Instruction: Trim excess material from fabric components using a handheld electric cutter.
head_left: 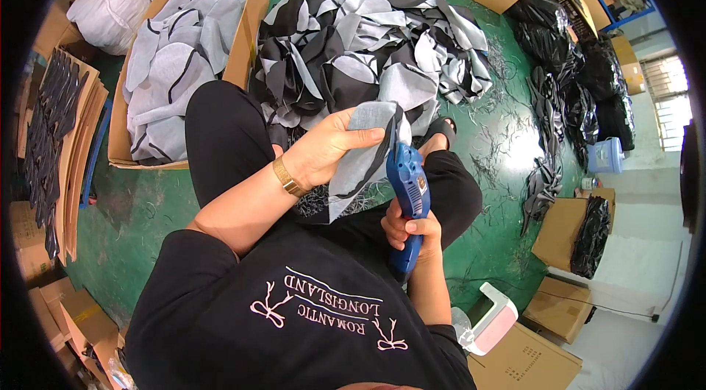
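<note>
My left hand (318, 151), a gold band on its wrist, pinches a grey fabric piece (358, 165) with a black edge between thumb and fingers. Wrapped round the handle of blue electric scissors (409, 182) is my right hand (414, 231). The head of the scissors is up against the black right edge of the piece; whether the blades are closed on it I cannot make out. Beyond my hands lies a big heap of grey and black fabric pieces (360, 77) on the floor.
A long cardboard box (252, 29) at the left holds more grey pieces with black edges. Thread scraps (485, 143) litter the green floor. At the right are black plastic bags (543, 33), a blue bucket (604, 156) and cardboard boxes (562, 309). White sacks (110, 11) stand far left.
</note>
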`<control>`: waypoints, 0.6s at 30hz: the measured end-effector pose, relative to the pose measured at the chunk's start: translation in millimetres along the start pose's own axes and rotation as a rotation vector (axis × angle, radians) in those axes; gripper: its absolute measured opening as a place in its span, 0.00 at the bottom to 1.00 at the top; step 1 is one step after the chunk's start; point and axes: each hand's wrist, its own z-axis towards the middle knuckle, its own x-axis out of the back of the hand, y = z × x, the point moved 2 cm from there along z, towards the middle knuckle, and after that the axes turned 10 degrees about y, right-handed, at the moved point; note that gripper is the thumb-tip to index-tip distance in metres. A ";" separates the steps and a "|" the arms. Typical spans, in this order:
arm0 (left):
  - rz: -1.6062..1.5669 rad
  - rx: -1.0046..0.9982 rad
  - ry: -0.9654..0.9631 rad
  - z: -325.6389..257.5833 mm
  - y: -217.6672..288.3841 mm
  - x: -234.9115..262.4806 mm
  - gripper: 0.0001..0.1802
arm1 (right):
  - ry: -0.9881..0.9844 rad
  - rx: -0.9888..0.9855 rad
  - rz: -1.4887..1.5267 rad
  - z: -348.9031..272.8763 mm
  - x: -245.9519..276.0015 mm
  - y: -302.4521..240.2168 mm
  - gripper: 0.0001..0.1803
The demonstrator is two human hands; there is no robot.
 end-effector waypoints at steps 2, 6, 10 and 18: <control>-0.028 0.019 -0.010 0.5 0.4 1.6 0.23 | 0.039 0.086 -0.046 1.8 -4.9 -9.3 0.20; -0.013 -0.019 -0.005 -1.5 -2.5 -0.7 0.20 | 0.115 0.309 -0.168 4.5 -21.5 -43.8 0.23; -0.013 0.048 0.025 -2.1 -7.5 -5.9 0.18 | 0.187 0.448 -0.363 6.0 -35.2 -63.3 0.24; 0.183 0.080 0.096 7.4 -19.9 7.6 0.15 | 0.272 0.455 -0.489 12.9 -34.7 -54.1 0.25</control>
